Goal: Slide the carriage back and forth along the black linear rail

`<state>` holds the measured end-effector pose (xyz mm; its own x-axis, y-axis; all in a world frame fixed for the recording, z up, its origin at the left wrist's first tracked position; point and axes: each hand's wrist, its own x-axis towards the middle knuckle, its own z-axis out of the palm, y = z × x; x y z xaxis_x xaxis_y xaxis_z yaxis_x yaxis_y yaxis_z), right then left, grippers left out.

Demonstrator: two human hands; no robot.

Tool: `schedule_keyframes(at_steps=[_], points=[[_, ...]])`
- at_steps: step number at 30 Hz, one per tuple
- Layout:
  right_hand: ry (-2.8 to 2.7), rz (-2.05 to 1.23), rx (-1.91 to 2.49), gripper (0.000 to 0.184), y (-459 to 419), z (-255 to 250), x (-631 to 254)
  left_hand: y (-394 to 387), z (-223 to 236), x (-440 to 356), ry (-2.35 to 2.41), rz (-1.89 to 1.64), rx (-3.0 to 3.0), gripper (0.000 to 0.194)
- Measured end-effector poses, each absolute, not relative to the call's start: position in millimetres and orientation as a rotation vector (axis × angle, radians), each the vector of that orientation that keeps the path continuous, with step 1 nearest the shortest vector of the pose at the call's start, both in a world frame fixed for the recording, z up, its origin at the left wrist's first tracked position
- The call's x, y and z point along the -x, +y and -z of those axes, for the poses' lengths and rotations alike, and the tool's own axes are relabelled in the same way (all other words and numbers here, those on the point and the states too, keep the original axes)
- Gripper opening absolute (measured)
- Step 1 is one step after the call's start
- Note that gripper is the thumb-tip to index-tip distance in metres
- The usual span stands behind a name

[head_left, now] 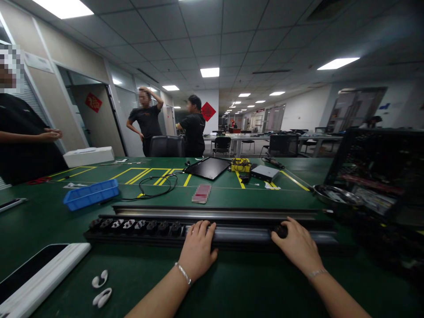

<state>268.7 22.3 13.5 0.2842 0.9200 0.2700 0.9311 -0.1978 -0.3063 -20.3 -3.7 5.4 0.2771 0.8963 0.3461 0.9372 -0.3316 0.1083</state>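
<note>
A long black metal rail (243, 235) lies across the green table in front of me. In its left part sits a row of several small plug-socket modules (151, 226), some black and some with light faces. My left hand (198, 249) is laid across the rail just right of that row, fingers over the far edge and thumb at the near side. Towards the rail's right end, my right hand (296, 243) pinches a small dark round module (281, 230) between thumb and fingers, at the channel. The fingers partly hide this module.
Behind lies another long rail (215, 213). Farther back are a blue bin (91, 194), a black cable (155, 190), a dark flat panel (208, 168) and a grey box (265, 172). A metal bowl (336, 194) stands right, white clips (102, 297) near left. People (150, 119) stand beyond.
</note>
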Motion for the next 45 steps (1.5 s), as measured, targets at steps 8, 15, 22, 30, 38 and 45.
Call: schedule_keyframes(at_steps=[8, 15, 22, 30, 38, 45], points=[[-1.654, 0.097, 2.168, 0.048, 22, -12, -274, -3, -4, 20, -1.736, 0.535, 2.407, 0.064], [-1.657, 0.102, 2.136, 0.045, 24, -9, -279, -4, -5, 20, -1.737, 0.532, 2.413, 0.064], [-1.673, 0.074, 2.129, 0.044, 24, -11, -283, -3, -5, 20, -1.746, 0.524, 2.417, 0.063], [-1.690, 0.026, 2.133, 0.047, 25, -11, -287, -3, -5, 20, -1.757, 0.529, 2.420, 0.063], [-1.710, 0.121, 2.094, 0.042, 26, -7, -289, -3, -6, 21, -1.752, 0.540, 2.421, 0.064], [-1.717, 0.139, 2.070, 0.041, 28, -5, -293, -3, -5, 21, -1.744, 0.542, 2.416, 0.064]])
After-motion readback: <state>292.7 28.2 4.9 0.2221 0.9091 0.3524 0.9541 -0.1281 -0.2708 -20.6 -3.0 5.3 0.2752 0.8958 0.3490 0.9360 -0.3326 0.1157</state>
